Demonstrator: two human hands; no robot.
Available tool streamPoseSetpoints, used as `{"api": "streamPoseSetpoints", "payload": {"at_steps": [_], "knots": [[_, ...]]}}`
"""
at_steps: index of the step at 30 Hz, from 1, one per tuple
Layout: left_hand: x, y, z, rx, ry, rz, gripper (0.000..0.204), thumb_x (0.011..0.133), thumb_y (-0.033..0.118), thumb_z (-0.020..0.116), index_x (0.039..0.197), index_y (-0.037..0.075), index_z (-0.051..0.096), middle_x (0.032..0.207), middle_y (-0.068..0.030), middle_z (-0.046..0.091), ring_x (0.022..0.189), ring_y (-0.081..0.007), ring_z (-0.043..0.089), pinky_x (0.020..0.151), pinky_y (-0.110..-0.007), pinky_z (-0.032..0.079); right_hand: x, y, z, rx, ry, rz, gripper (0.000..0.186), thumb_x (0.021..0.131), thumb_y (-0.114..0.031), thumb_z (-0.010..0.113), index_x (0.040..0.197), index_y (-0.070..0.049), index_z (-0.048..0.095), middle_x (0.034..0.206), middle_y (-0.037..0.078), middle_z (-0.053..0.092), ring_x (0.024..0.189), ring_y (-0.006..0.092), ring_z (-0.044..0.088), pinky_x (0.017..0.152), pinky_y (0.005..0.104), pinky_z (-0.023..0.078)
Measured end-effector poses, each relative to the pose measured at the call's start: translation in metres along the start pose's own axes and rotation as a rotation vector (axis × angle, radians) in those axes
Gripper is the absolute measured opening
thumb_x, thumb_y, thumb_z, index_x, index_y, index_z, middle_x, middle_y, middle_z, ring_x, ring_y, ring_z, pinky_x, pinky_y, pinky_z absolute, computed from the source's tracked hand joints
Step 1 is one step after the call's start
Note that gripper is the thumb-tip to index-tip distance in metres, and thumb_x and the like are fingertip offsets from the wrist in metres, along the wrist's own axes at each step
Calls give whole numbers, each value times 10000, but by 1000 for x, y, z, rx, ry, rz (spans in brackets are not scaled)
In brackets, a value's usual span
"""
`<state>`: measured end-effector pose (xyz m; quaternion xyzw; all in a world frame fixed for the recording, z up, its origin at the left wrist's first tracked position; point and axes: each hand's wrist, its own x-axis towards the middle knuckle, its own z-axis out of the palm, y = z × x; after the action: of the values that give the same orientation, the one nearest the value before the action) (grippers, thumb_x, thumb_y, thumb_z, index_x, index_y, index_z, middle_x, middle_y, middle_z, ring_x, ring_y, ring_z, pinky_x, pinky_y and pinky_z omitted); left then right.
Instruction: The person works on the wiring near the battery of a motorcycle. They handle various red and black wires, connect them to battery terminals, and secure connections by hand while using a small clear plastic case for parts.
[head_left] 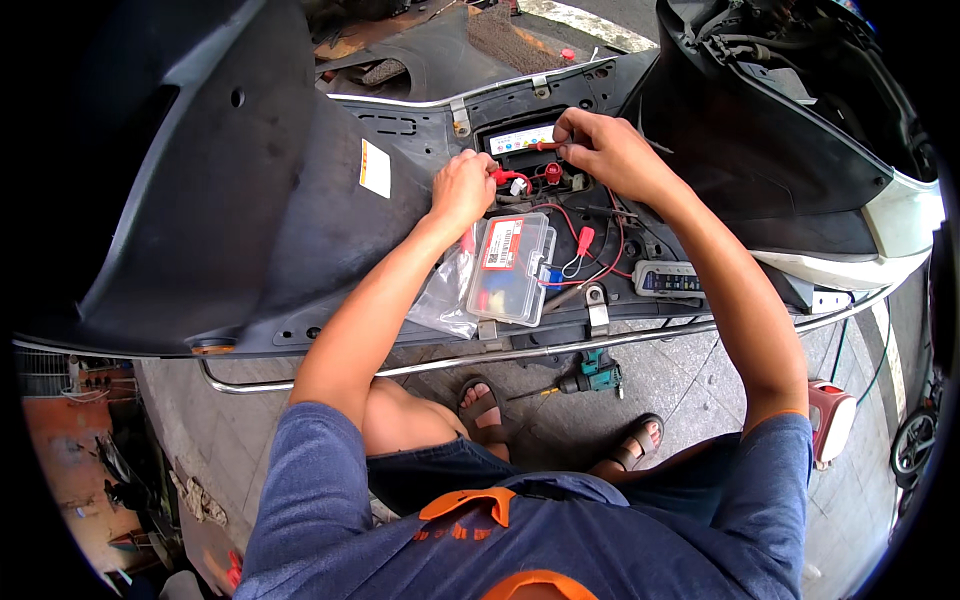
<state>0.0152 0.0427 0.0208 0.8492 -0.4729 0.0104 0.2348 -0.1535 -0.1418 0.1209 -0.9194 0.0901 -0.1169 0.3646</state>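
Left hand [462,190] fingers curled on red wire [508,177], right hand [600,145] pinching screwdriver [545,146] — cramped battery bay [520,140], plastic box [512,268] just below

A: What sits in the open bay?

B: A black battery [522,150], lying flat with its light label strip facing up.

A: And the red bits?

B: A red wire [507,177] runs along the battery's near edge on the left, and a red terminal cap [552,172] stands just right of it, at that same edge.

A: Anything at the battery's top?

B: A thin red-handled tool [545,146] lies across the label end, roughly level, with its tip pointing left.

A: Touching the battery?

B: Can't tell; too small to see.
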Motion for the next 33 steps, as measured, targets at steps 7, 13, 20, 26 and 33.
{"api": "streamPoseSetpoints", "payload": {"at_steps": [7,13,20,26,33], "knots": [[-28,0,-10,15,-7,111,222,823,87,652,1028,53,732,1113,-91,628,1062,-302,568,915,-410,483,66,26,47,-156,-36,7,193,800,-166,620,945,-84,715,910,130,724,914,346,684,794,438,526],[-41,0,-14,-34,-38,169,187,839,118,633,962,52,756,1199,-75,643,1065,-303,562,953,-399,455,81,39,67,-227,-72,23,203,793,-184,635,960,-109,724,920,141,725,917,346,688,790,450,532],[-33,1,-16,-56,-52,153,147,831,105,652,931,55,747,1126,-55,678,1017,-290,575,918,-388,476,83,39,70,-276,-108,-23,201,786,-209,661,954,-119,727,906,130,727,904,338,690,769,446,537],[-31,3,-15,-28,-63,188,136,831,111,659,921,57,745,1126,-56,679,1009,-290,578,907,-389,479,85,44,71,-269,-87,-20,191,777,-201,665,938,-119,724,901,132,725,901,341,689,764,448,539],[-32,2,-17,-33,-93,158,132,826,111,660,914,64,747,1133,-54,677,1039,-283,577,930,-382,471,88,30,72,-299,-91,-50,147,797,-172,632,900,-115,720,874,148,719,889,353,690,758,463,539]]}}
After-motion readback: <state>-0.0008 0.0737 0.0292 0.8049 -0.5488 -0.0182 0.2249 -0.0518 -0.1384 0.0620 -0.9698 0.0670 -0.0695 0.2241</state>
